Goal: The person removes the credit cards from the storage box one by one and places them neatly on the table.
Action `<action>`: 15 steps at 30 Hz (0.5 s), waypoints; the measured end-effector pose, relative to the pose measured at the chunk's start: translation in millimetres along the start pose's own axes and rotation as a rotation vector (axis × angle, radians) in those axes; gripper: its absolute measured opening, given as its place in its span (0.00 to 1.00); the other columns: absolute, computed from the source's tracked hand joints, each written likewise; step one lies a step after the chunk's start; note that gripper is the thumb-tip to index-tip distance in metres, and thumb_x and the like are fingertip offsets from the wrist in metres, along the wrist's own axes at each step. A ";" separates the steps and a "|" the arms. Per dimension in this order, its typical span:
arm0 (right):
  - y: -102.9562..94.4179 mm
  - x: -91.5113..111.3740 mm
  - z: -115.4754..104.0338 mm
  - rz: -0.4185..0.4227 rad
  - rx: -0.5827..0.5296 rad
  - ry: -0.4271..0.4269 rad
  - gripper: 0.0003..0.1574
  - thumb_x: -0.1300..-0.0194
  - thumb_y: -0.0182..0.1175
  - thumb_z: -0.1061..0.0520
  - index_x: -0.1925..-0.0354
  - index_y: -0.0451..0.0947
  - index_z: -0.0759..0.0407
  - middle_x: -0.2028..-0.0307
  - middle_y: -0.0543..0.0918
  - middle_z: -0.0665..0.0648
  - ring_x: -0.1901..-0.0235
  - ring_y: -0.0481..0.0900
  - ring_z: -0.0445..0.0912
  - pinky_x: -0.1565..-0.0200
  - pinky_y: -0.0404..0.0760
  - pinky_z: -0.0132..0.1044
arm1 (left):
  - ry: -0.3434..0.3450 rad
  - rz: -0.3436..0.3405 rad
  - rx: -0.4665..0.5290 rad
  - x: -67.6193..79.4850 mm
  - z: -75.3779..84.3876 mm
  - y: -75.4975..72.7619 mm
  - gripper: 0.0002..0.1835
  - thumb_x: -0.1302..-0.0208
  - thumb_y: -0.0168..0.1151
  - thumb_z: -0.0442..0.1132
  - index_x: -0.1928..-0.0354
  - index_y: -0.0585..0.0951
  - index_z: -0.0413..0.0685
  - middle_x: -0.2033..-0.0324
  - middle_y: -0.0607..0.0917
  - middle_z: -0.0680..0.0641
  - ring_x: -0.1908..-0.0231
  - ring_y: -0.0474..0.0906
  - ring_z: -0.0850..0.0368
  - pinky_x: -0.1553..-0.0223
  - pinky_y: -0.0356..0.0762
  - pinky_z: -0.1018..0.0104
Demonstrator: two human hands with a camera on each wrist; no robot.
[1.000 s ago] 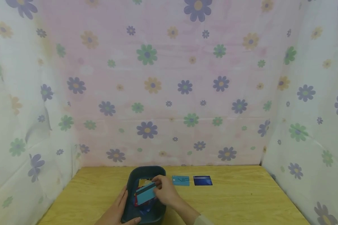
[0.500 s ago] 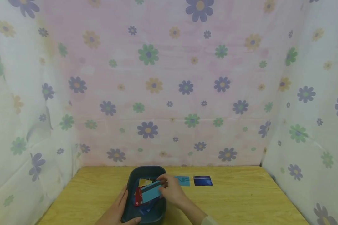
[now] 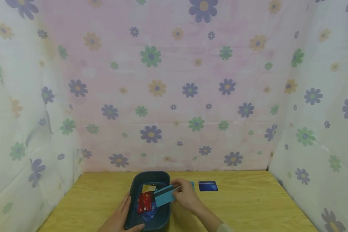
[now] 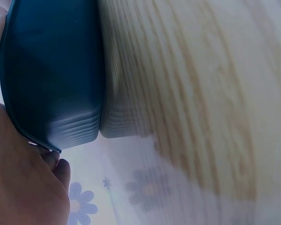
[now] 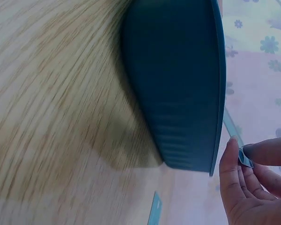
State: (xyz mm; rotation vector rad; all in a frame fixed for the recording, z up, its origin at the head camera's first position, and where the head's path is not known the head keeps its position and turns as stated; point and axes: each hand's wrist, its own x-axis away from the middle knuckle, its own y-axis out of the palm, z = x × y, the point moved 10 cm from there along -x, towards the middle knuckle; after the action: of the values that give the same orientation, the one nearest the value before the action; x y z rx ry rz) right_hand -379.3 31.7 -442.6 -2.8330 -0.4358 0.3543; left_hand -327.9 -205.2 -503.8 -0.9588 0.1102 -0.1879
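My right hand (image 3: 187, 196) pinches a light blue card (image 3: 164, 197) with a dark stripe, tilted over the right rim of a dark teal plastic bin (image 3: 163, 220). In the right wrist view the same card (image 5: 232, 125) appears nearly edge-on between thumb and fingertips. My left hand (image 3: 118, 214) holds the bin at its left side, thumb on the front rim; from the left wrist, curled fingers (image 4: 61, 171) show at the rim. Inside the bin lie a red VIP card (image 3: 145, 203), a gold card (image 3: 148, 188) and blue cards (image 3: 151, 212), partly overlapping.
On the wooden table (image 3: 249, 206), right of the bin, lies a dark blue card (image 3: 207, 186). Beside it another light blue card (image 3: 192, 185) is mostly hidden by my right hand. Flowered cloth (image 3: 174, 96) encloses the back and both sides.
My right hand has drawn the light blue card up and rightward toward the bin's right rim, uncovering the red card. My left hand has stayed on the bin.
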 end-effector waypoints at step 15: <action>-32.5 7.9 6.4 0.021 -0.036 0.031 0.23 0.36 0.61 0.75 0.43 0.75 0.75 0.55 0.78 0.65 0.66 0.81 0.48 0.66 0.88 0.49 | 0.029 0.025 -0.012 0.6 2.9 -1.3 0.67 0.47 0.69 0.73 0.21 0.52 0.31 0.21 0.50 0.31 0.29 0.62 0.26 0.41 0.69 0.27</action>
State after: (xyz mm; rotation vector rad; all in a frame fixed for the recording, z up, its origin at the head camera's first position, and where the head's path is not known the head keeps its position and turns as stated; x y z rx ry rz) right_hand -382.2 65.6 -441.0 -2.8764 -0.4098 0.3086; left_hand -326.9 -203.7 -501.1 -0.9664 0.1503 -0.1783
